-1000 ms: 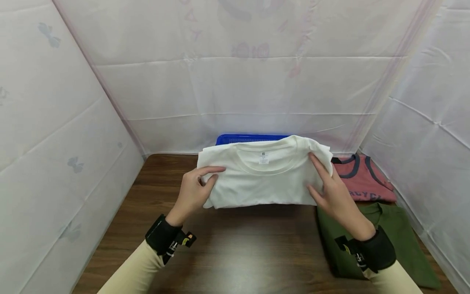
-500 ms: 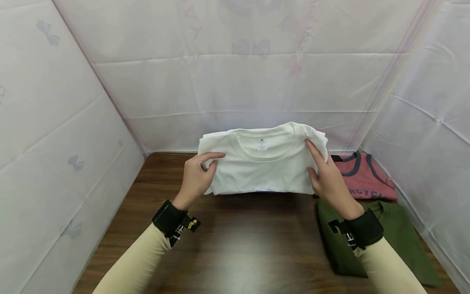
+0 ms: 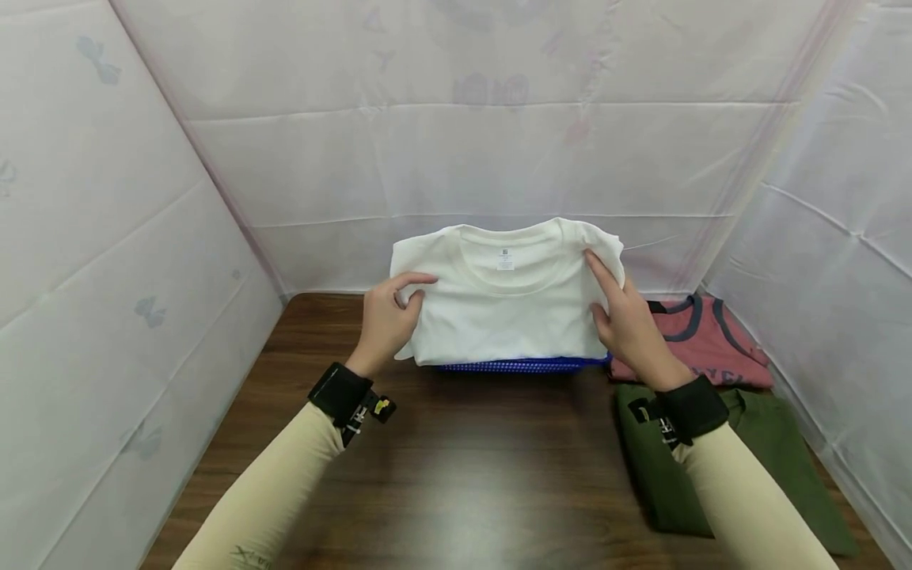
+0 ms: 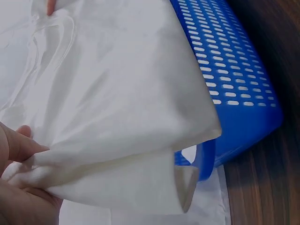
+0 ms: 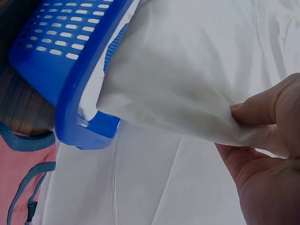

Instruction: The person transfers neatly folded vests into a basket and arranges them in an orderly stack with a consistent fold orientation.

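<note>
Surroundings: white sheeting (image 3: 142, 237) on three sides, faint prints showing through; dark wood table (image 3: 463, 491) below.
White T-shirt (image 3: 509, 305): one, folded to a flat rectangle, collar and small neck label facing up; plain, a little creased. Held in the air directly over the basket, its near edge overhanging the basket's front wall.
Green shirt (image 3: 769, 475): one, folded, flat on the table at near right, partly under the right forearm.
Pink shirt (image 3: 701, 340): one, folded, dark trim at the neck, beyond the green one; print partly hidden, unreadable.
Blue basket (image 3: 523, 366): one, slotted plastic, at the table's far edge; only the front strip shows from the head view. Wrist views show both front corners; interior appears lined with white cloth, hard to confirm.
Left hand (image 3: 388, 321): pinches the T-shirt's left edge, thumb on top, fingers curled under.
Right hand (image 3: 627, 324): pinches the right edge, thumb on top, fingers underneath.
Wrists: two black bands, cream sleeves.
</note>
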`<state>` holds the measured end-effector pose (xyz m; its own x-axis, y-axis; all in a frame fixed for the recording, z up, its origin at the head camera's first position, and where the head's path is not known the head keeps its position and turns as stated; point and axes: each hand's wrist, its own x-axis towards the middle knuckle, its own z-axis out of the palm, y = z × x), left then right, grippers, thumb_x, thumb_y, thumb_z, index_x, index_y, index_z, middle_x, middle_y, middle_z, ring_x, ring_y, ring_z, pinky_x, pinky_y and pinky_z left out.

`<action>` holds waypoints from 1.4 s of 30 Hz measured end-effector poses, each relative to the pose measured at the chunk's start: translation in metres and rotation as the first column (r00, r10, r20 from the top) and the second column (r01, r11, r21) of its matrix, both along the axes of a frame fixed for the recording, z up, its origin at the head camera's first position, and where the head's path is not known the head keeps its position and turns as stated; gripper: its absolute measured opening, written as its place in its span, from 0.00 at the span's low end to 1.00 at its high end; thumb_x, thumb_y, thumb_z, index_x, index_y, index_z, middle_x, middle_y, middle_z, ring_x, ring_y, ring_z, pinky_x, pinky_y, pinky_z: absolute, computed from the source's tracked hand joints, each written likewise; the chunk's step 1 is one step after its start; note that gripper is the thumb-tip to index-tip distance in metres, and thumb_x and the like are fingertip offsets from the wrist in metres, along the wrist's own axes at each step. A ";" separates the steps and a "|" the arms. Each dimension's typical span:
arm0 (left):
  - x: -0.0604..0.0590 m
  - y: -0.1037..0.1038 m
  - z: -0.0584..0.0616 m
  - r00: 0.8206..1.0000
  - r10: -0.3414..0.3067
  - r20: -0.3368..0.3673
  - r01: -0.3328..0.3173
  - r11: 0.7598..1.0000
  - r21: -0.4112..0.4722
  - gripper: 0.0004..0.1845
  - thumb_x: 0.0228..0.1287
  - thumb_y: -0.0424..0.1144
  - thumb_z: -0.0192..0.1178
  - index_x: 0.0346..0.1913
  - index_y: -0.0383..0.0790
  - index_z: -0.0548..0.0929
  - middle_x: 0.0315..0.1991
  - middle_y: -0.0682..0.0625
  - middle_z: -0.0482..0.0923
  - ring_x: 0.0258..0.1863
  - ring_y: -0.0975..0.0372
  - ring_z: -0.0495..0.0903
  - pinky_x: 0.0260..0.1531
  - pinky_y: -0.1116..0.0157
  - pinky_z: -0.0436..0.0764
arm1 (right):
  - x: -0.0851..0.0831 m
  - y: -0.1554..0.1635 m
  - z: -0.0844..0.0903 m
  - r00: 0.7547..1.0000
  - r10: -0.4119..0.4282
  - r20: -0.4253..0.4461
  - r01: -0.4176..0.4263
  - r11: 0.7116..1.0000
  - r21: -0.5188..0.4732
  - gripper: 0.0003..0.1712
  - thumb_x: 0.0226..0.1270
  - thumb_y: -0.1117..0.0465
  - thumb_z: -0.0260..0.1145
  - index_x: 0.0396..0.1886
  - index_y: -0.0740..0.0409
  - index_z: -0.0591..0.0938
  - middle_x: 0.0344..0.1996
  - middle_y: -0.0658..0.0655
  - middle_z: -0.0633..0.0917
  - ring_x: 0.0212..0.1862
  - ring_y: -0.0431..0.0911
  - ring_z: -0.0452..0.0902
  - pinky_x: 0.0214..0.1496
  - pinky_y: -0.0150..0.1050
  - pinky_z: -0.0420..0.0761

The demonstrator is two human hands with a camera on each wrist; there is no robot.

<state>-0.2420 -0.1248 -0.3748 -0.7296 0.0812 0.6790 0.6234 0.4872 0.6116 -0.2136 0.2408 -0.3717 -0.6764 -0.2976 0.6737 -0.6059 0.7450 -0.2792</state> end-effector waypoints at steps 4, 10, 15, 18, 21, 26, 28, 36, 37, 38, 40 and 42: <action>-0.008 0.000 0.002 1.000 -0.001 -0.017 0.001 1.000 -0.004 0.15 0.64 0.23 0.61 0.45 0.42 0.92 0.36 0.49 0.88 0.07 0.70 0.52 0.10 0.70 0.55 | -0.006 0.001 0.001 1.000 -0.005 0.000 0.004 1.000 -0.024 0.48 0.60 0.84 0.62 0.80 0.58 0.63 0.69 0.78 0.67 0.58 0.70 0.73 0.48 0.61 0.76; -0.017 0.003 0.003 1.000 0.012 -0.014 -0.012 1.000 0.010 0.12 0.65 0.23 0.61 0.41 0.40 0.92 0.41 0.48 0.89 0.08 0.70 0.55 0.12 0.70 0.57 | -0.012 0.001 0.000 1.000 -0.020 0.004 0.020 0.999 -0.046 0.41 0.65 0.83 0.60 0.77 0.59 0.68 0.57 0.78 0.74 0.42 0.62 0.73 0.39 0.53 0.72; -0.022 0.006 0.003 0.998 0.047 0.029 -0.050 0.996 0.080 0.10 0.65 0.25 0.64 0.41 0.39 0.92 0.21 0.46 0.79 0.11 0.68 0.56 0.15 0.70 0.57 | -0.017 0.002 -0.003 0.999 -0.031 -0.018 0.030 0.999 -0.042 0.30 0.67 0.82 0.61 0.67 0.62 0.79 0.37 0.70 0.78 0.28 0.53 0.65 0.33 0.45 0.66; -0.025 0.008 0.002 0.997 0.068 0.034 -0.071 0.991 0.113 0.09 0.65 0.26 0.65 0.40 0.39 0.93 0.13 0.47 0.68 0.11 0.64 0.57 0.17 0.69 0.57 | -0.019 0.002 -0.005 0.999 -0.029 -0.035 0.028 0.999 -0.031 0.26 0.68 0.81 0.60 0.63 0.64 0.82 0.27 0.63 0.75 0.24 0.48 0.60 0.30 0.42 0.62; -0.029 0.010 0.003 0.996 0.085 0.034 -0.088 0.987 0.132 0.08 0.65 0.27 0.66 0.40 0.39 0.93 0.11 0.50 0.66 0.12 0.62 0.59 0.17 0.69 0.58 | -0.021 0.002 -0.006 0.998 -0.037 -0.049 0.035 0.999 -0.023 0.24 0.68 0.81 0.60 0.61 0.65 0.83 0.23 0.61 0.73 0.23 0.46 0.58 0.29 0.42 0.61; -0.033 0.012 0.006 0.994 0.087 0.070 -0.098 0.981 0.166 0.09 0.64 0.28 0.68 0.45 0.40 0.93 0.10 0.51 0.62 0.12 0.61 0.59 0.16 0.69 0.57 | -0.024 0.000 -0.004 0.998 -0.055 -0.040 0.054 0.998 -0.026 0.25 0.67 0.80 0.61 0.62 0.66 0.83 0.21 0.61 0.73 0.21 0.43 0.55 0.28 0.41 0.60; -0.034 0.012 0.006 0.992 0.084 0.093 -0.099 0.979 0.176 0.11 0.64 0.28 0.68 0.46 0.40 0.93 0.10 0.51 0.60 0.12 0.61 0.58 0.16 0.69 0.57 | -0.025 0.000 -0.002 0.998 -0.055 -0.023 0.055 0.998 -0.029 0.25 0.66 0.80 0.62 0.62 0.66 0.83 0.20 0.59 0.72 0.20 0.41 0.53 0.26 0.40 0.59; -0.036 0.011 0.010 0.978 0.031 0.208 -0.064 0.986 0.154 0.17 0.65 0.28 0.65 0.55 0.43 0.90 0.13 0.55 0.53 0.11 0.64 0.55 0.14 0.70 0.57 | -0.030 0.002 0.002 0.998 -0.059 0.033 0.060 0.998 -0.036 0.25 0.67 0.77 0.62 0.64 0.65 0.82 0.18 0.55 0.68 0.17 0.40 0.52 0.23 0.37 0.58; -0.036 0.011 0.010 0.973 0.014 0.232 -0.049 0.988 0.144 0.19 0.64 0.28 0.65 0.57 0.43 0.89 0.14 0.54 0.54 0.11 0.64 0.54 0.15 0.70 0.57 | -0.031 0.002 0.003 0.998 -0.061 0.035 0.062 0.997 -0.037 0.25 0.66 0.77 0.63 0.64 0.66 0.82 0.19 0.55 0.69 0.17 0.40 0.53 0.23 0.37 0.59; -0.037 0.011 0.011 0.967 -0.001 0.255 -0.032 0.991 0.128 0.21 0.64 0.28 0.65 0.59 0.44 0.88 0.15 0.52 0.56 0.12 0.64 0.54 0.16 0.70 0.59 | -0.031 0.002 0.003 0.997 -0.062 0.041 0.064 0.997 -0.039 0.26 0.67 0.77 0.63 0.64 0.66 0.81 0.19 0.56 0.70 0.18 0.40 0.53 0.24 0.38 0.59; -0.038 0.010 0.011 0.950 -0.036 0.309 0.004 0.995 0.101 0.26 0.63 0.27 0.66 0.64 0.45 0.84 0.24 0.50 0.69 0.13 0.65 0.54 0.18 0.70 0.62 | -0.033 0.002 0.003 0.997 -0.065 0.050 0.067 0.997 -0.034 0.26 0.66 0.76 0.63 0.65 0.66 0.81 0.20 0.57 0.70 0.18 0.41 0.53 0.24 0.39 0.60; -0.039 0.009 0.010 0.931 -0.060 0.361 0.034 0.996 0.078 0.31 0.62 0.26 0.66 0.69 0.46 0.80 0.40 0.44 0.79 0.16 0.65 0.56 0.21 0.70 0.65 | -0.035 0.002 0.002 0.996 -0.063 0.065 0.065 0.998 -0.025 0.27 0.67 0.76 0.63 0.66 0.66 0.80 0.20 0.59 0.71 0.19 0.42 0.54 0.25 0.40 0.61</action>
<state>-0.2810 -0.1156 -0.3650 -0.9236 0.0838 0.3742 0.3741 0.4113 0.8312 -0.2486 0.2431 -0.3695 -0.7352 -0.2347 0.6359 -0.5377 0.7731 -0.3363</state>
